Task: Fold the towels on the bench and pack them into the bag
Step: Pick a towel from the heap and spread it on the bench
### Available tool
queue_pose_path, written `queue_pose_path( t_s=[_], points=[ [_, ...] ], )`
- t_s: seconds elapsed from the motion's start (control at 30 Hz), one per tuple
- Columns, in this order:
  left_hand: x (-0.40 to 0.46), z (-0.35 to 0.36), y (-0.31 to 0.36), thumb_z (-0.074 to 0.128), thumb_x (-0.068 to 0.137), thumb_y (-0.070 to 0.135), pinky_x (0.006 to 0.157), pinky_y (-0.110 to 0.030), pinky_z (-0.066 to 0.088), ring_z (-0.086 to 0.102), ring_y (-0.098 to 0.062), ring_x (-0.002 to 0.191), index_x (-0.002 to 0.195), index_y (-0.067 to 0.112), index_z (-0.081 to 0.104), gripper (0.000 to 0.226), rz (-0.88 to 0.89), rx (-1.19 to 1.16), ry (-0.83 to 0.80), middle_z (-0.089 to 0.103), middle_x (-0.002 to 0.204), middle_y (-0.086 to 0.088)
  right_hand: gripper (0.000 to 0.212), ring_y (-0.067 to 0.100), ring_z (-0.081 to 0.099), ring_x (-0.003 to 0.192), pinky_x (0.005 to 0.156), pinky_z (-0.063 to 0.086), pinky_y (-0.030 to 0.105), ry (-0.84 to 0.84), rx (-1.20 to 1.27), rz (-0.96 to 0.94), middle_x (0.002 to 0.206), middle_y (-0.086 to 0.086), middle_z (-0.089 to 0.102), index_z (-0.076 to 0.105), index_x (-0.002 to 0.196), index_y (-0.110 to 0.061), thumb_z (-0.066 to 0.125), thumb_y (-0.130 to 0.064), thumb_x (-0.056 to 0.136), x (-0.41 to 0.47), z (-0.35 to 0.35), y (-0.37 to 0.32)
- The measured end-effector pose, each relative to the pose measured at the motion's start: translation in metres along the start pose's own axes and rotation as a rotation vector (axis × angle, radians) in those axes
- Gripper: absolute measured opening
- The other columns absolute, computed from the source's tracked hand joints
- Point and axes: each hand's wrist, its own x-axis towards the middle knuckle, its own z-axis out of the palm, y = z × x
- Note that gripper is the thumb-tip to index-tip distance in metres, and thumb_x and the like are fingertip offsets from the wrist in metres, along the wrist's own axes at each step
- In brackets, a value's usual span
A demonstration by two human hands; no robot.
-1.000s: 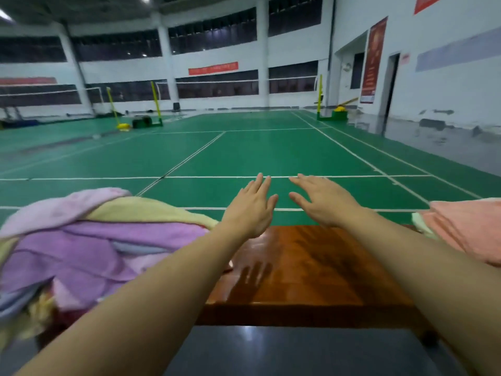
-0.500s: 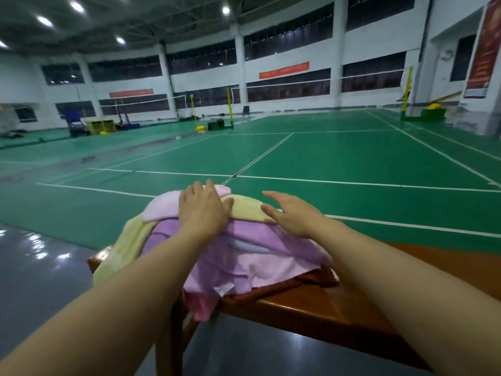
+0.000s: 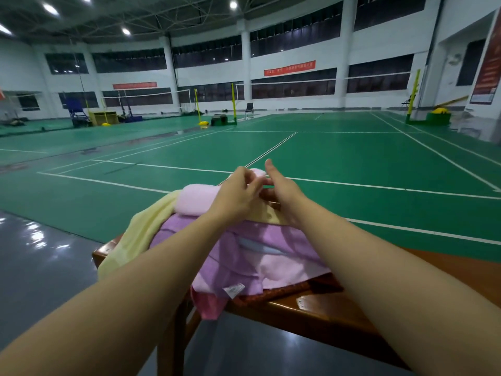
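Gripping pink towel (atop pile), both hands.

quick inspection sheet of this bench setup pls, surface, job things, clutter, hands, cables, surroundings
surface: glossy brown wooden bench, right part bare
job's things: unfolded towel pile at the bench's left end; light pink towel on top, yellow towel hanging over the edge; no bag seen
clutter: nothing seen
grippers: left hand and right hand both at the pink towel's far edge, left fingers pinching it; right grip unclear
cables: nothing seen
surroundings: green badminton courts, net posts, grey floor
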Motion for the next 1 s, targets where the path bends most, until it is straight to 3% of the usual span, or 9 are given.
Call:
queue_pose_path(
  t_s=[0.1, 0.2, 0.3, 0.43, 0.53, 0.63, 0.8, 0.93, 1.0],
  points=[
    [-0.01, 0.026, 0.02, 0.059, 0.102, 0.025, 0.067, -0.023, 0.041, 0.057, -0.011, 0.071, 0.093, 0.013, 0.054, 0.016, 0.087, -0.147, -0.098, 0.061, 0.081, 0.003, 0.058, 0.021, 0.072, 0.082, 0.072, 0.058, 0.033, -0.054, 0.118, 0.06, 0.096, 0.008, 0.077, 0.077, 0.109, -0.015, 0.063, -0.066, 0.086, -0.007, -0.025, -0.007],
    [-0.018, 0.052, 0.045, 0.064, 0.098, 0.016, 0.075, -0.03, 0.049, 0.06, -0.011, 0.081, 0.096, 0.012, 0.058, 0.008, 0.163, -0.286, -0.22, 0.064, 0.087, 0.0, 0.034, 0.014, 0.073, 0.073, 0.059, 0.056, 0.025, -0.079, 0.149, 0.049, 0.09, 0.008, 0.075, 0.072, 0.106, -0.008, 0.064, -0.039, 0.096, -0.025, -0.067, -0.009],
    [-0.034, 0.07, 0.08, 0.065, 0.099, 0.021, 0.056, -0.032, 0.057, 0.068, -0.016, 0.08, 0.1, 0.011, 0.066, 0.011, 0.08, -0.498, -0.398, 0.072, 0.091, -0.005, 0.022, 0.019, 0.073, 0.09, 0.071, 0.06, 0.029, -0.141, 0.173, 0.039, 0.11, 0.018, 0.07, 0.061, 0.119, -0.006, 0.056, -0.02, 0.103, -0.049, -0.127, -0.008],
    [-0.036, 0.1, 0.104, 0.053, 0.104, 0.031, 0.044, -0.025, 0.045, 0.058, -0.027, 0.045, 0.083, 0.005, 0.066, 0.036, 0.043, -0.52, -0.275, 0.074, 0.068, -0.014, 0.054, 0.032, 0.063, 0.121, 0.096, 0.055, 0.041, -0.139, 0.009, 0.24, 0.132, 0.021, 0.064, 0.058, 0.135, -0.011, 0.055, -0.051, 0.099, -0.093, -0.221, 0.01],
    [-0.04, 0.139, 0.108, 0.052, 0.105, 0.029, 0.047, -0.026, 0.047, 0.059, -0.026, 0.046, 0.084, 0.006, 0.065, 0.034, 0.019, -0.509, -0.301, 0.074, 0.07, -0.011, 0.07, 0.026, 0.069, 0.112, 0.096, 0.053, 0.038, -0.088, -0.263, 0.472, 0.122, 0.015, 0.071, 0.067, 0.125, -0.007, 0.052, -0.068, 0.091, -0.139, -0.29, 0.023],
    [-0.049, 0.192, 0.111, 0.055, 0.102, 0.034, 0.063, -0.032, 0.056, 0.068, -0.023, 0.062, 0.089, 0.014, 0.065, 0.026, 0.034, -0.36, -0.417, 0.077, 0.082, -0.003, 0.087, 0.017, 0.071, 0.098, 0.091, 0.055, 0.034, 0.163, -0.833, 0.574, 0.114, -0.003, 0.073, 0.073, 0.114, -0.016, 0.054, -0.09, 0.071, -0.172, -0.351, 0.045],
    [-0.073, 0.267, 0.126, 0.062, 0.096, 0.041, 0.089, -0.03, 0.05, 0.065, -0.017, 0.099, 0.11, 0.021, 0.067, 0.026, 0.115, -0.052, -0.624, 0.071, 0.108, 0.003, 0.058, 0.021, 0.065, 0.08, 0.069, 0.049, 0.029, 0.513, -1.134, 0.298, 0.082, -0.001, 0.072, 0.072, 0.079, -0.017, 0.052, -0.071, 0.09, -0.199, -0.396, 0.062],
    [-0.084, 0.282, 0.132, 0.065, 0.09, 0.052, 0.089, -0.032, 0.053, 0.065, -0.016, 0.097, 0.113, 0.024, 0.067, 0.036, 0.174, 0.042, -0.633, 0.07, 0.106, 0.007, 0.035, 0.016, 0.063, 0.086, 0.079, 0.05, 0.033, 0.709, -1.138, 0.05, 0.089, -0.009, 0.069, 0.069, 0.092, -0.025, 0.059, -0.059, 0.092, -0.21, -0.388, 0.054],
    [-0.081, 0.282, 0.131, 0.063, 0.09, 0.055, 0.086, -0.032, 0.051, 0.064, -0.017, 0.095, 0.108, 0.024, 0.068, 0.036, 0.178, 0.084, -0.614, 0.071, 0.103, 0.007, 0.035, 0.015, 0.064, 0.081, 0.072, 0.048, 0.032, 0.651, -0.979, -0.04, 0.084, -0.007, 0.072, 0.073, 0.089, -0.019, 0.061, -0.051, 0.095, -0.211, -0.379, 0.052]
  ],
)
